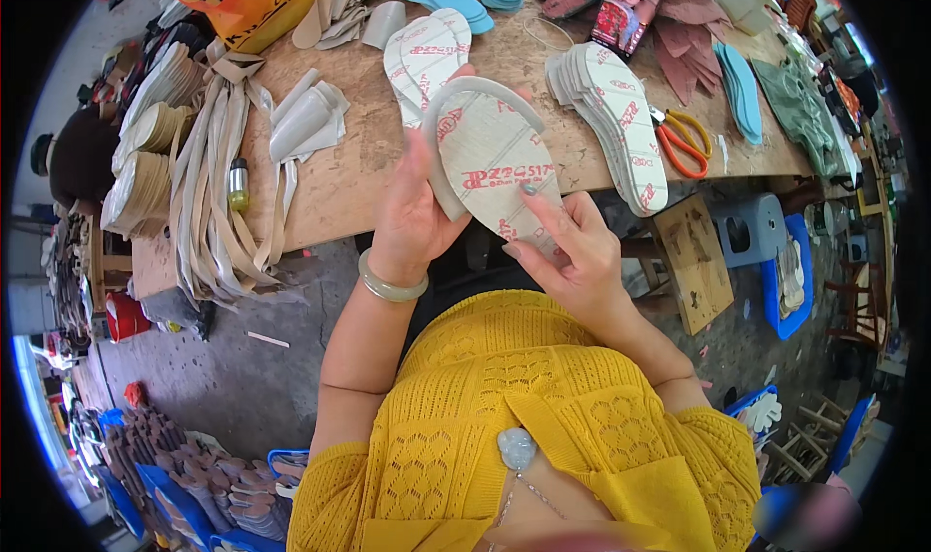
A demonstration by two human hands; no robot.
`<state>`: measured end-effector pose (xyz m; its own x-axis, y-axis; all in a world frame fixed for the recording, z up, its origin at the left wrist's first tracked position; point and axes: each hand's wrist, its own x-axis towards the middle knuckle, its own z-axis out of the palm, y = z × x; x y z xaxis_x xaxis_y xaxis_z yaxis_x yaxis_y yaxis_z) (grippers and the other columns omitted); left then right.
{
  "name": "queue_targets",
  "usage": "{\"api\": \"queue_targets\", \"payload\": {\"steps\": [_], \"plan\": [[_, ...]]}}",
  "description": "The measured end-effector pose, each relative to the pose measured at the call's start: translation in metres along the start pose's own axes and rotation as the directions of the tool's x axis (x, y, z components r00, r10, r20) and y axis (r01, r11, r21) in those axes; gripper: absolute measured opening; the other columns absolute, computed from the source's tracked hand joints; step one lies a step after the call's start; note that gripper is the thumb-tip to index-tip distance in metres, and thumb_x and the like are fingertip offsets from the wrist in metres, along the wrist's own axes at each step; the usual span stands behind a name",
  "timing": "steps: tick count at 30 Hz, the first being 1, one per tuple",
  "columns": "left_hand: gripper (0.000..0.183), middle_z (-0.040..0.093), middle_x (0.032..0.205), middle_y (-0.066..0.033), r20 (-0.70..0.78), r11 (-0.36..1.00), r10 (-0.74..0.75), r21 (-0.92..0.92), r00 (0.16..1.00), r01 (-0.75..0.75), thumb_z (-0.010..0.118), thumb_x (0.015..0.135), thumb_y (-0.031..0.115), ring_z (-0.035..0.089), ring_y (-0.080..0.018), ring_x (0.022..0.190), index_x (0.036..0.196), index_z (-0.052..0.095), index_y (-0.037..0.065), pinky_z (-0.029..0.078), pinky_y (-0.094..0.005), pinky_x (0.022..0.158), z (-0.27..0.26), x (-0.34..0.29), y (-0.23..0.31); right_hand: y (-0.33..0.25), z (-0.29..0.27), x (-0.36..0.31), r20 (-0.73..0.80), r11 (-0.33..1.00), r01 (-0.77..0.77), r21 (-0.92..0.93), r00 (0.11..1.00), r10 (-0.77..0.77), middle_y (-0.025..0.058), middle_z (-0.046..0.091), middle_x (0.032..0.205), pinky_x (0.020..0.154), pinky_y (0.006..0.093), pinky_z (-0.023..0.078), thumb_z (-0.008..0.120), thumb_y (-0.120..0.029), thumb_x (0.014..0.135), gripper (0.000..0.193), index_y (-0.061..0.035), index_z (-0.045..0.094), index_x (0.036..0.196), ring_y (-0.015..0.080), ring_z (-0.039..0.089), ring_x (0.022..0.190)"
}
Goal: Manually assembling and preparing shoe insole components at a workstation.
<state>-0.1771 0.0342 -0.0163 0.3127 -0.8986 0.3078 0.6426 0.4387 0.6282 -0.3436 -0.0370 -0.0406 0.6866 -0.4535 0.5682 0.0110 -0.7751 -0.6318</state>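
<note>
My left hand (pixel 409 213) grips a pale insole (pixel 493 150) with red print, its fingers behind the sole and its thumb at the left edge. A grey-beige strip (pixel 433 126) curves round the insole's upper end and down its left side. The lower right end of the same insole is in my right hand (pixel 584 256), index finger on the printed face and thumb at the lower edge. Just beyond lie two similar insoles (pixel 427 50), overlapping on the wooden table (pixel 369 130). To the right a fanned stack of insoles (pixel 621 126) rests near the table's front edge.
Orange-handled scissors (pixel 685 147) lie right of the stack, below a phone (pixel 628 11). Long strips (pixel 208 203) hang over the table's left edge beside a small bottle (pixel 239 186). Blue insoles (pixel 739 92) lie far right. A stool (pixel 752 224) stands below.
</note>
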Motion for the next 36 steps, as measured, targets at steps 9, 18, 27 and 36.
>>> {"api": "queue_targets", "payload": {"steps": [9,18,27,36], "plan": [[0.071,0.03,0.146,-0.0242,-0.086,0.975,-0.049,-0.221,0.995,0.028,0.028,0.096,0.059,0.033,-0.0406,0.134,0.146,0.023,0.009,0.031,-0.0498,0.109,-0.007,-0.001,-0.015,-0.006,-0.005,0.002,0.096,0.98,-0.033,-0.198,0.994,0.053,0.0092,0.049,0.083,0.054,0.0336,0.048,0.075,-0.02,0.075,0.048,-0.0158,0.061,0.121,0.0239,0.058,0.065],[0.074,0.029,0.147,-0.0235,-0.147,0.946,-0.08,-0.321,0.986,0.029,0.033,0.094,0.06,0.029,-0.0417,0.136,0.146,0.028,0.008,0.028,-0.0537,0.11,-0.015,0.001,-0.015,0.001,-0.002,-0.002,0.129,0.977,-0.067,-0.201,0.987,0.094,0.0106,0.05,0.087,0.057,0.0362,0.05,0.073,-0.021,0.078,0.048,-0.0177,0.059,0.124,0.0267,0.059,0.067],[0.069,0.034,0.146,-0.0198,-0.162,0.952,0.0,-0.301,0.987,-0.05,0.032,0.095,0.057,0.028,-0.0353,0.138,0.145,0.032,0.008,0.026,-0.0495,0.112,-0.027,0.006,-0.006,0.001,-0.003,-0.005,0.15,0.971,-0.054,-0.234,0.984,0.091,0.0109,0.05,0.088,0.058,0.0359,0.05,0.073,-0.021,0.077,0.048,-0.0172,0.06,0.123,0.0271,0.06,0.069],[0.049,0.04,0.143,-0.0155,-0.313,0.998,-0.031,-0.056,0.949,0.014,0.045,0.095,0.004,0.043,-0.0289,0.129,0.142,0.031,0.001,0.037,-0.0448,0.108,-0.036,0.0,-0.017,0.002,-0.006,0.0,0.183,0.963,-0.081,-0.258,0.974,0.131,0.0096,0.052,0.086,0.06,0.0346,0.05,0.078,-0.018,0.071,0.053,-0.0181,0.062,0.121,0.0259,0.058,0.07]]}}
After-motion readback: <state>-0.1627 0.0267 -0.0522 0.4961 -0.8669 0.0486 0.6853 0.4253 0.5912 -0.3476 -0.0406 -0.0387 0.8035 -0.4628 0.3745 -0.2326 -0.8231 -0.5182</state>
